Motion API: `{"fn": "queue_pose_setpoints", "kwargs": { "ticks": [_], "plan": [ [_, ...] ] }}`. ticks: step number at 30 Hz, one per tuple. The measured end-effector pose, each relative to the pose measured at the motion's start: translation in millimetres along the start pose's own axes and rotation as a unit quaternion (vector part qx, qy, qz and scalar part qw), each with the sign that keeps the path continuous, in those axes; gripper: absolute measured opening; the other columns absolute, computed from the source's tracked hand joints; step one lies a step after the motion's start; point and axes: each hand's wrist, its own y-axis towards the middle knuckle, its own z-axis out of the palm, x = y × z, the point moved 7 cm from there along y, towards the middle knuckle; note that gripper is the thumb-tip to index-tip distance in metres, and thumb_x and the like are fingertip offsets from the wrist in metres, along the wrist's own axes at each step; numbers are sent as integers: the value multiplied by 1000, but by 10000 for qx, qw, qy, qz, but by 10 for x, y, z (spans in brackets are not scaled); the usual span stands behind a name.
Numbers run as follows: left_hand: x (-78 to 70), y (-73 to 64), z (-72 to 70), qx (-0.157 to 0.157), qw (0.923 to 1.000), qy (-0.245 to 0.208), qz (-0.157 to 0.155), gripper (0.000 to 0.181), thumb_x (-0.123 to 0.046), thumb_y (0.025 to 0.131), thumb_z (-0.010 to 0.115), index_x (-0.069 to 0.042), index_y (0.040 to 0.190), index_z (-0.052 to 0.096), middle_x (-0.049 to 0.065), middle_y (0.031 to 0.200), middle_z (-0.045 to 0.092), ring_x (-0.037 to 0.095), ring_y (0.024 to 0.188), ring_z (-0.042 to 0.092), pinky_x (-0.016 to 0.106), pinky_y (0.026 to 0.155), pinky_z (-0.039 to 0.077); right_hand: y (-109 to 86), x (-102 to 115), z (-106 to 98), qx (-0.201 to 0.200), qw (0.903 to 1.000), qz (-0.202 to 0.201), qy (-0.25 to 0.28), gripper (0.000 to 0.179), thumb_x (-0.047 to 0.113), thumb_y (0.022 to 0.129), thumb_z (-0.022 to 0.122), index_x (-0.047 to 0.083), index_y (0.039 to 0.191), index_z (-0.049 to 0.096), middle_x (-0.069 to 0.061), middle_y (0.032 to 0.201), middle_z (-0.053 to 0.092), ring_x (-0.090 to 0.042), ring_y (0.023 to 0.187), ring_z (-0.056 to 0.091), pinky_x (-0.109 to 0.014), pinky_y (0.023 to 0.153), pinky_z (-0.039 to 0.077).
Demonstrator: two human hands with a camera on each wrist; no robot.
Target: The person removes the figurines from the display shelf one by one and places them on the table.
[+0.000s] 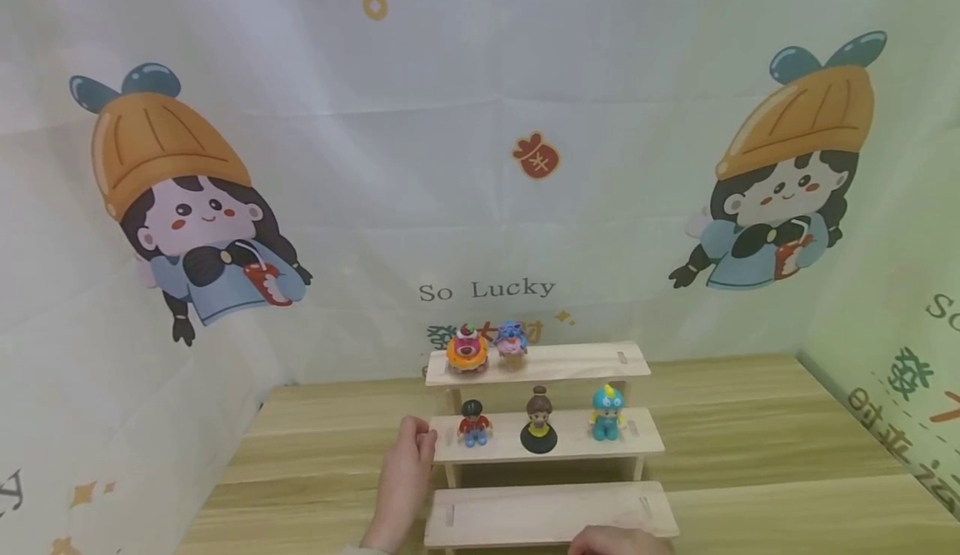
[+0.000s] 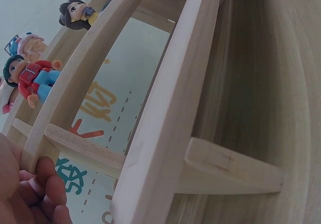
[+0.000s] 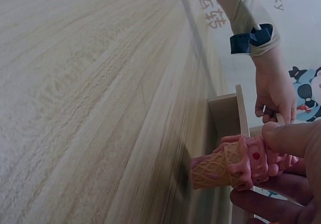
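Note:
A tiered wooden display shelf with three steps stands in front of me. My left hand grips the left end of its middle step, fingers curled at the edge in the left wrist view. My right hand pinches a pink toy ice cream cone with a waffle base, near the lowest step; the head view cuts this hand off and hides the toy. On the middle step are a red-jacketed toy figure, a brown-haired doll on a black base and a turquoise figure.
The top step carries an orange ring-shaped figure and a blue-and-purple figure, both toward its left end. The shelf stands on a wood-grain table. A printed cloth backdrop closes off the back and sides.

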Motion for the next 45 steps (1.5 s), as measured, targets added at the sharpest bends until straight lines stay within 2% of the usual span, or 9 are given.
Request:
{"fn": "queue_pose_setpoints", "kwargs": {
  "ticks": [6,10,20,26,33,45],
  "plan": [
    [-10,-1,-6,-54,10000,1,60,14,-14,98,50,-2,105,50,2,68,49,12,55,42,25,48,35,-31,19,28,-314,9978,-503,-305,6,16,89,63,23,89,64,22,78,61,11,68,52,-15,57,44],
    [5,3,3,-14,10000,-27,-42,14,-15,98,50,-2,105,50,2,68,49,12,56,42,24,48,35,-40,25,44,-427,9961,-635,-448,7,16,88,64,23,88,64,21,77,62,12,66,53,-13,54,44],
    [15,-2,6,3,10000,-46,-43,15,-15,98,49,-2,106,50,2,70,50,12,57,43,24,49,36,-46,34,49,-474,9950,-575,-661,5,18,87,66,24,87,65,23,76,61,14,64,52,-9,52,42],
    [8,-5,-4,-81,10000,-35,2,14,-14,98,50,-2,105,50,2,69,49,12,57,42,24,49,35,-43,49,41,-492,9923,-727,-869,3,19,88,66,20,90,64,21,77,61,13,66,52,-8,54,42],
    [5,-11,-8,-110,9999,3,48,14,-14,98,51,-2,105,50,1,70,50,12,57,42,25,49,35,-31,28,56,-221,9944,-684,-769,9,26,92,62,18,94,66,19,82,62,11,71,55,-12,57,45],
    [2,-6,-4,-126,9998,3,139,14,-14,97,51,-2,105,50,2,70,51,12,57,43,25,50,36,-11,41,-4,-106,9946,-581,-851,15,31,93,60,18,99,65,18,87,63,9,75,55,-17,62,48]
  ]
}}
